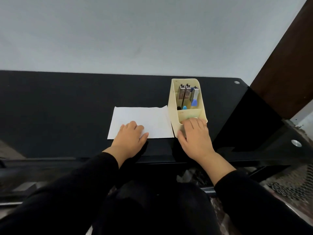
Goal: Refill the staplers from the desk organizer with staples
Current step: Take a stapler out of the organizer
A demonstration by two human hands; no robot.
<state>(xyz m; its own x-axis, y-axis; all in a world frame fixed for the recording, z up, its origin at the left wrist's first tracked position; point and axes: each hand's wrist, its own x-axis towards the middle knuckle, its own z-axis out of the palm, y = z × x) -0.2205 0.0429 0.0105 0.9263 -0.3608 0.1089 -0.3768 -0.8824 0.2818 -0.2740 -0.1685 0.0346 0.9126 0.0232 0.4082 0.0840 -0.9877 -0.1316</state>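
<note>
Left grip first: the left hand [130, 136] sits knuckles-up on the near edge of a white paper sheet [140, 116], fingers curled under, thumb stretched out to the right along the sheet's edge, nothing visible in it. Black sleeves [76, 180] run back from both wrists. That sheet lies flat on the black desk [67, 107], long side across, its right edge just beside the cream desk organizer [173, 102].

Now the organizer: its long axis runs away from the person, leaning slightly left at the far end, tall back wall far, low front pocket near. In the deep rear compartment the staplers stand on end, long axes up and down, metal ends at the top. Two silver staplers [184, 93] stand side by side on the left, touching; a blue-and-silver stapler [195, 97] is just to their right. A small blue tip [184, 108] pokes up at the divider.

Over to the right grip: the right hand [194, 138] lies over the organizer's near end, fingers reaching into the front pocket, thumb spread against the outer left wall. Fingertips touch something pale [191, 118] in there; whether they pinch anything, I cannot tell
</note>
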